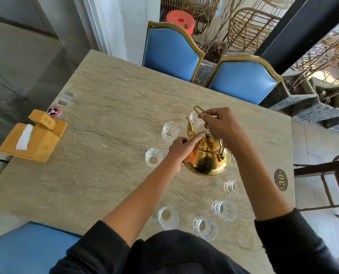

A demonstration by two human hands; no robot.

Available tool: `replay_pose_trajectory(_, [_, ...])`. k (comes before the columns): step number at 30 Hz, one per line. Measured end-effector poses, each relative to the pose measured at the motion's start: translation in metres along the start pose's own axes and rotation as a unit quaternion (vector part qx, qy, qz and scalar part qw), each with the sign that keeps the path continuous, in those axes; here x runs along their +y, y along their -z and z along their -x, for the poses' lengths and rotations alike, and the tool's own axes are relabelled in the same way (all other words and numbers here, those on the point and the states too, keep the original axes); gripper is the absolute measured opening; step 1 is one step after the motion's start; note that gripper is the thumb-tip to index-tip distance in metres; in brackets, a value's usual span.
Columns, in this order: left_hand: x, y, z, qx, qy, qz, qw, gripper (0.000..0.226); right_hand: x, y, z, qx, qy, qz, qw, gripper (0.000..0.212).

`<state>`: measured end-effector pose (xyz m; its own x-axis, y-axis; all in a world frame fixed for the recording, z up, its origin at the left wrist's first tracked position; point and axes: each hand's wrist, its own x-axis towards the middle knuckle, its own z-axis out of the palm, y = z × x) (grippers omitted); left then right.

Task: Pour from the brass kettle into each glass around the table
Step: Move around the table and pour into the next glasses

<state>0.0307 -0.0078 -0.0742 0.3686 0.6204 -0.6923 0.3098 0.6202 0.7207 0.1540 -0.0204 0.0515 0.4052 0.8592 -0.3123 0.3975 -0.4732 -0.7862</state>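
Observation:
A brass kettle (206, 159) stands in the middle of a ring of several clear cut glasses on the stone table (109, 107). My right hand (222, 125) grips the kettle's thin wire handle above the lid. My left hand (181, 149) rests against the kettle's left side, one finger stretched onto the lid. The spout points away from me, toward a far glass (195, 117) partly hidden behind it. Other glasses stand at the left (170, 132) (153, 160), at the right (232, 187) and near me (168, 217) (205, 227) (224, 210). They look empty.
A wooden tissue box (35, 141) and a small round red-and-black disc (53, 112) sit at the table's left. Two blue chairs (170, 54) (243, 80) stand at the far edge, another blue seat (26, 248) is near left. A round "30" sticker (280, 179) marks the right edge.

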Motion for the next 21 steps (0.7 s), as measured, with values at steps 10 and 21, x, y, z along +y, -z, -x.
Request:
replay_pose_trajectory(10, [-0.006,0.009,0.021,-0.007,0.037,0.024,0.999,0.068,-0.014,-0.014,0.004,-0.002,0.013,0.069,0.998,0.027])
replay_pose_trajectory(21, [-0.007,0.007,0.025,-0.018,0.049,0.045,0.998,0.073,-0.019,-0.015,0.006,-0.014,0.011,0.096,0.995,0.028])
